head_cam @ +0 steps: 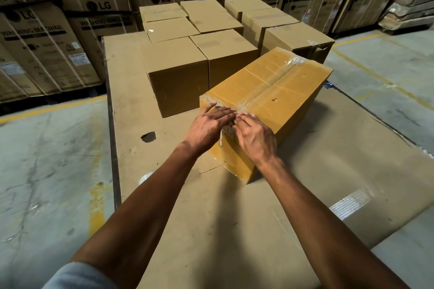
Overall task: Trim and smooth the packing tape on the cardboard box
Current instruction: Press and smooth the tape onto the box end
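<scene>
Your fingers (220, 110) lie flat and together, both hands pressing tape (265, 88) over the near top edge of the box (288, 98); left hand (207, 128) and right hand (254, 137) nearly touch. Box sits angled on a cardboard sheet (211, 218). Stacked cartons (35, 37) behind read "LG", "WASHING MACHINE".

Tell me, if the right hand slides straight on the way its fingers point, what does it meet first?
Probably the left hand: the right hand points up and left along the yellow box end, and their fingertips nearly touch over the tape.
</scene>
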